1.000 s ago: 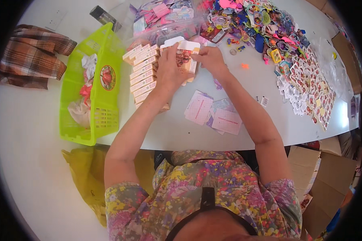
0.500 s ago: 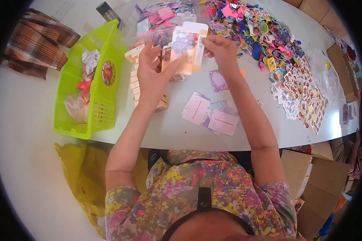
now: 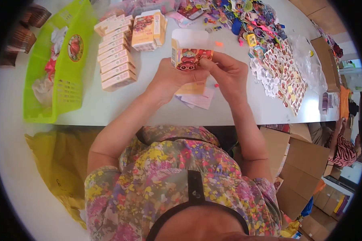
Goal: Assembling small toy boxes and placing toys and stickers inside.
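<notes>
Between both hands, over the near part of the table, is a small printed cardboard box [image 3: 184, 59] with red and yellow pictures. Its white top flap [image 3: 191, 37] stands up, unfolded. My left hand [image 3: 171, 79] grips the box from the left and below, thumb across its lower front. At its right side my right hand [image 3: 231, 74] pinches the edge, thumb on the printed face. Paper cards [image 3: 203, 100] lie partly hidden beneath. To the left is a pile of similar flat cartons [image 3: 144, 34], beside a row of filled-out boxes [image 3: 116, 66].
A lime green plastic basket [image 3: 70, 74] with cloth and bags stands at the left. Colourful small trinkets [image 3: 253, 20] and cut-out stickers [image 3: 283, 74] are heaped at the right. An open cardboard carton [image 3: 301, 172] is below the table's right edge. Another person's striped sleeve [image 3: 344, 150] shows far right.
The box has come away from the carton pile, nearer to me, and is held lower over the cards. The whole view has shifted, so the table things appear farther left.
</notes>
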The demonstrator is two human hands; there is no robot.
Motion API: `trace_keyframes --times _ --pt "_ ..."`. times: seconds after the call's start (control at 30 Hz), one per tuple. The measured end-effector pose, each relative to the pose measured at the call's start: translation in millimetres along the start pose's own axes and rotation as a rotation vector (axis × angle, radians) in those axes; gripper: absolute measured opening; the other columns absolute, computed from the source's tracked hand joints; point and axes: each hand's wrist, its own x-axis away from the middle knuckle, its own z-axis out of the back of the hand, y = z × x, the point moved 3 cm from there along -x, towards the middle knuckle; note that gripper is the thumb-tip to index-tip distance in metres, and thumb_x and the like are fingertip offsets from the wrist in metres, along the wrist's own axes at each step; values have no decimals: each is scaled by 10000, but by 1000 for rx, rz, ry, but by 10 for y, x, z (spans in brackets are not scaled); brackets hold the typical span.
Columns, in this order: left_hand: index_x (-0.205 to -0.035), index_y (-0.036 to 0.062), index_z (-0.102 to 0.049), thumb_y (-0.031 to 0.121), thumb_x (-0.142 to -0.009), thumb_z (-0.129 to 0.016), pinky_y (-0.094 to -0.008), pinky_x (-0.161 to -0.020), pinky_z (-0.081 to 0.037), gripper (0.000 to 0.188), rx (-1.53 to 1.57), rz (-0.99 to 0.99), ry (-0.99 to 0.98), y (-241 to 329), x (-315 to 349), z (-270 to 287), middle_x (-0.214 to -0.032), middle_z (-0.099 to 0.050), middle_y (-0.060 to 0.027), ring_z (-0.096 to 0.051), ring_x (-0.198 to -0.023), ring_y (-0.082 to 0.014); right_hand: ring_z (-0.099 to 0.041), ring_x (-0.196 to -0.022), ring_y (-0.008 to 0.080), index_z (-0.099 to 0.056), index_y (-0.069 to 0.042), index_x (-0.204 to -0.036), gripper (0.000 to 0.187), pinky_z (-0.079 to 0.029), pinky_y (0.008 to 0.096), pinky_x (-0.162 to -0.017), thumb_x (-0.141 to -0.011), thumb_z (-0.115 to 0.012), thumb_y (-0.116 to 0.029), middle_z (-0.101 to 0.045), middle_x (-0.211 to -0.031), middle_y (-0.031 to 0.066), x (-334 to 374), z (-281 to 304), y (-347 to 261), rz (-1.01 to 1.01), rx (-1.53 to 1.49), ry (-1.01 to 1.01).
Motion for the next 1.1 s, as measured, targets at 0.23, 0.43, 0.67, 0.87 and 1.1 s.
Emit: trace_keyframes --times 0.23,0.43,0.67,0.87,1.1 --pt "-1138 -13 -576 70 -846 -729 -252 -715 -546 340 138 -123 124 -253 230 49 -939 -682 -52 -654 -831 -115 -643 -808 106 -676 50 -1098 228 -530 239 -736 -882 -668 -24 -706 -909 78 279 68 191 -91 14 95" --pt "-1267 -7 -470 -17 -861 -668 -275 -702 -560 452 -73 -295 364 -425 605 104 -1131 -605 -118 -665 -882 -160 -643 -869 126 -586 74 -1239 360 -512 247 -809 -891 -639 -3 -683 -991 94 615 22 341 -123 254 74" --pt "-1202 15 -524 70 -890 -659 -288 -625 -516 345 -295 -338 78 -682 834 -4 -1026 -554 -69 -606 -777 -118 -619 -899 138 -621 72 -1178 268 -497 256 -821 -943 -575 -50 -673 -1014 85 960 161 495 -211 129 141" --pt "-970 30 -605 130 -823 -724 -325 -586 -482 214 -541 -683 304 -515 727 -16 -894 -578 -90 -619 -713 -205 -568 -886 115 -639 69 -1020 223 -449 246 -773 -984 -506 -105 -625 -942 53 822 89 320 -37 362 -84" --pt "-815 25 -682 112 -771 -752 -312 -621 -505 119 -293 -472 99 -428 726 29 -760 -640 -90 -648 -704 -192 -607 -803 135 -673 73 -973 126 -490 248 -696 -873 -617 21 -673 -941 121 738 188 31 -71 448 -203"
